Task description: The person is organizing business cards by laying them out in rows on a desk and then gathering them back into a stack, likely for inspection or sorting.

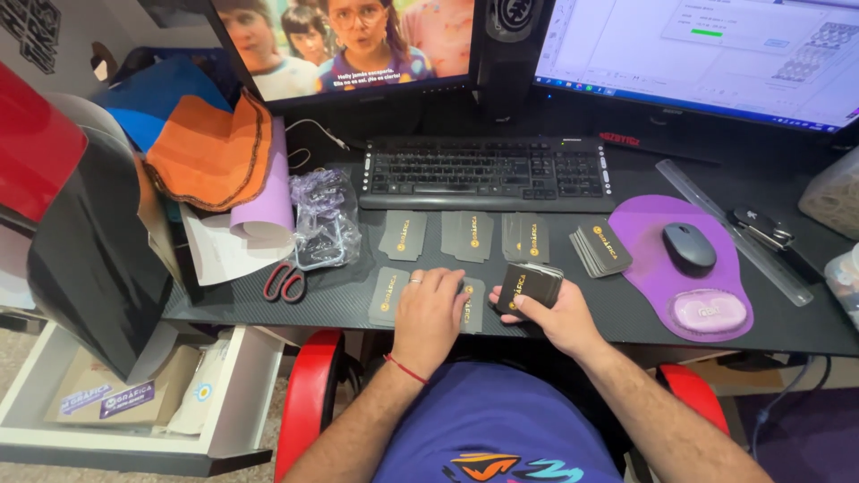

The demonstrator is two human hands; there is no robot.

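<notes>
Your right hand (557, 315) is clamped around a stack (530, 286) of black cards, thumb along its near edge and fingers wrapped behind, so the cards stay squared and the top one is free to slide off. Your left hand (430, 309) lies flat, fingers together, pressing on a card pile (472, 307) just left of that stack, which keeps the pile from shifting; it grips nothing. Another pile (388, 296) sits just beyond your left hand's outer side. Above both hands three piles (466, 236) lie in a row before the keyboard (486, 172), and a fanned pile (600, 249) rests up and right of the held stack, beside the mouse pad (646, 234). Scissors (284, 283) lie well left of your left hand.
</notes>
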